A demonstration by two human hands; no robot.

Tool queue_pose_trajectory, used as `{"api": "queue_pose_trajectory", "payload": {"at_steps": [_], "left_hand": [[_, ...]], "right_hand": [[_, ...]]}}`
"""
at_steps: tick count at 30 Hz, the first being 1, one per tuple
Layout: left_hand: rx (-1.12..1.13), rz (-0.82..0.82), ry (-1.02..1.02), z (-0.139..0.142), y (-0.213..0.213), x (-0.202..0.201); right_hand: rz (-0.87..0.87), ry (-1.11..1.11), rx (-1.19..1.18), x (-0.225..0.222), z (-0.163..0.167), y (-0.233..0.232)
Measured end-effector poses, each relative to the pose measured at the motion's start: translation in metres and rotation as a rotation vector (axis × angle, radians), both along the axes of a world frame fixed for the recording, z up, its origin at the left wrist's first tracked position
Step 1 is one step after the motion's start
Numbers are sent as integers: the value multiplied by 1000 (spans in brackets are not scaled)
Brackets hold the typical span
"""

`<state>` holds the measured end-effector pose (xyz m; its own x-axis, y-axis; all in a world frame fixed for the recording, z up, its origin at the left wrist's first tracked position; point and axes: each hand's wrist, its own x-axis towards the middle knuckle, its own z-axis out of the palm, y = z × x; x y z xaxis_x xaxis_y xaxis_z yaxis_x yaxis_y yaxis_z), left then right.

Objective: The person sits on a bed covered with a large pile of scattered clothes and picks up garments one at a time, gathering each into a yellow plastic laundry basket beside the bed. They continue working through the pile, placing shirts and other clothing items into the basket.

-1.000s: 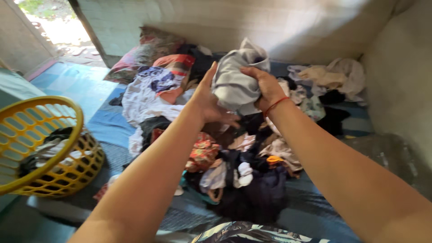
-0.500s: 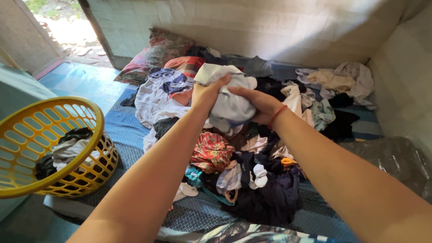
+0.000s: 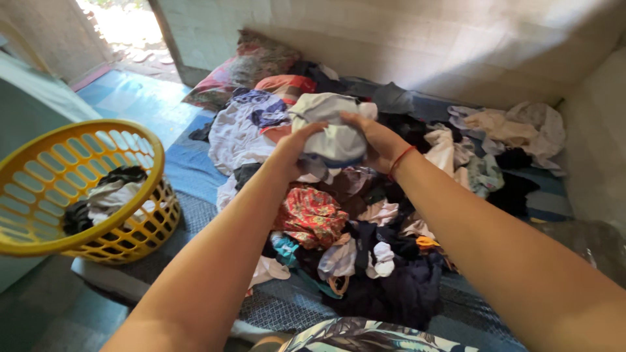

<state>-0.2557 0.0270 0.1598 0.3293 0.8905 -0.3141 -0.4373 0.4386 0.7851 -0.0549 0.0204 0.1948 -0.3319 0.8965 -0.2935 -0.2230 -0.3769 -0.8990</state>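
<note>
Forearms reach up from the frame's bottom edge. At centre, the left hand (image 3: 295, 148) and right hand (image 3: 373, 140) both close around a bunched white garment (image 3: 332, 130), lifted above the clothes pile (image 3: 365, 261). At left, the yellow basket (image 3: 78, 244) holds only a few pieces, so sorting looks barely begun: most clothing remains heaped toward the far wall (image 3: 404, 39).

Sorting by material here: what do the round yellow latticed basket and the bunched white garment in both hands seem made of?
Round yellow latticed basket: likely moulded plastic, given its smooth, even colour and regular slots. Bunched white garment, gripped by left hand and right hand: soft matte fabric, perhaps cotton; it crumples into folds.
</note>
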Motion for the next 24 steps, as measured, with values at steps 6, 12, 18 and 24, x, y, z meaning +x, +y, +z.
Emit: {"api": "queue_pose_trajectory", "payload": {"at_steps": [6,12,18,24], "left_hand": [[-80,298,-49,-29,27,-95],[-193,560,-47,-71,41,-247],[-250,835,-86,-95,60,-387],[-369,893,196,-93,87,-453]], "right_hand": [[-100,-271,-171,-63,1,25],[-2,-218,-143,-156,-15,65],[82,-176,-96,-259,-26,89],[59,-163,-97,-309,-30,93]]}}
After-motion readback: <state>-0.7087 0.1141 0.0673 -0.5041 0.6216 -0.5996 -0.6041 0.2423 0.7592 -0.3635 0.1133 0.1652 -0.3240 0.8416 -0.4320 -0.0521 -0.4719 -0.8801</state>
